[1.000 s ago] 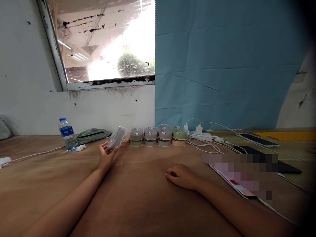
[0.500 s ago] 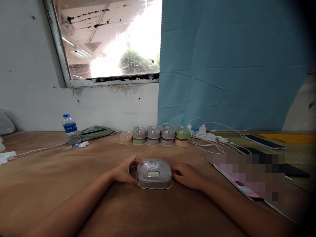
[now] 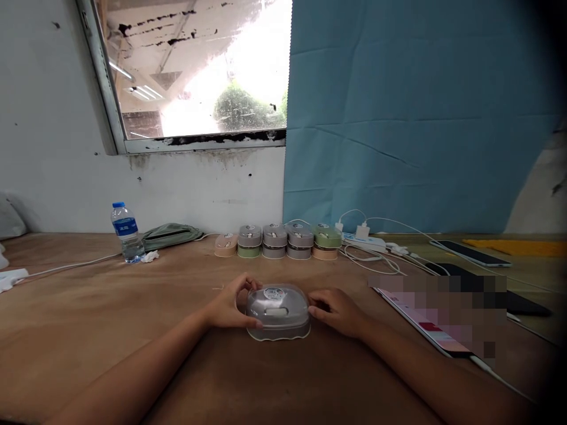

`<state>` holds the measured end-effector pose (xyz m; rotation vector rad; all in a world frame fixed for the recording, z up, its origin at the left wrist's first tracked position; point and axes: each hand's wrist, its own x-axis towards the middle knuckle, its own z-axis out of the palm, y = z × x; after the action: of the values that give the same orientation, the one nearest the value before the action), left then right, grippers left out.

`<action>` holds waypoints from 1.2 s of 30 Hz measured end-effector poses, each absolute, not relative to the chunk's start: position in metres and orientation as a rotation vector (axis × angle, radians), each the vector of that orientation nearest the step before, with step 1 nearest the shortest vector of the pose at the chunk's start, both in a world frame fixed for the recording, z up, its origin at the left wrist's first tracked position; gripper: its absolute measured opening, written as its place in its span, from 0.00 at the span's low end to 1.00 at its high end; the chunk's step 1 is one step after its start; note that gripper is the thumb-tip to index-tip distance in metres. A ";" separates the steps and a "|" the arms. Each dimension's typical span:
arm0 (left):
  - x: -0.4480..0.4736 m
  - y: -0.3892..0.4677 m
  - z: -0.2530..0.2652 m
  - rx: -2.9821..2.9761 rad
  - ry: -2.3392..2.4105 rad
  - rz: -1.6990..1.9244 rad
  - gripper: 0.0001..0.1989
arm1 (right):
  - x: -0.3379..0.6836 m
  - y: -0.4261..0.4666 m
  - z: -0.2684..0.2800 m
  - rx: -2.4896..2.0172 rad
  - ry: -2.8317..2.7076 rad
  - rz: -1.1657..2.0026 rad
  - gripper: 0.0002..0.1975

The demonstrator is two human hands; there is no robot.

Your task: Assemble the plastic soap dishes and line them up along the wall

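Observation:
A grey oval box with a see-through lid sits on the table directly in front of me. The lid has a round sticker and a slot-shaped panel on top. My left hand grips the box's left end, thumb at the front by the lid's lower edge and fingers behind. At the right end, my right hand has curled fingers and its thumb against the lid's edge. Some fingertips of both hands are hidden.
Several similar boxes stand in a row, most stacked, by the wall. A water bottle and a green pouch are at the back left. On the right lie a power strip, cables, a phone and a tablet with a blurred screen.
My left thumb has moved up from the box's base to the lid's lower edge. The right thumb has come forward onto the lid's edge. The box has barely shifted.

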<state>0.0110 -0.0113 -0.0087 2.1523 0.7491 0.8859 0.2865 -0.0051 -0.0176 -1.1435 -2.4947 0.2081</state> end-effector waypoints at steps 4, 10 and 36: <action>0.009 -0.009 -0.011 2.041 0.793 0.845 0.20 | 0.283 -0.010 -0.016 -1.107 -2.544 0.237 0.15; 0.011 -0.002 -0.012 1.991 1.035 0.978 0.16 | 0.279 -0.011 -0.016 -1.168 -2.545 0.246 0.17; -0.022 0.007 0.000 2.534 1.010 0.368 0.05 | 0.278 -0.009 -0.017 -1.128 -2.532 0.236 0.19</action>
<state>-0.0220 0.0073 0.0000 2.5343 1.0098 0.3679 0.2781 -0.0092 -0.0172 -1.1278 -2.5318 0.2364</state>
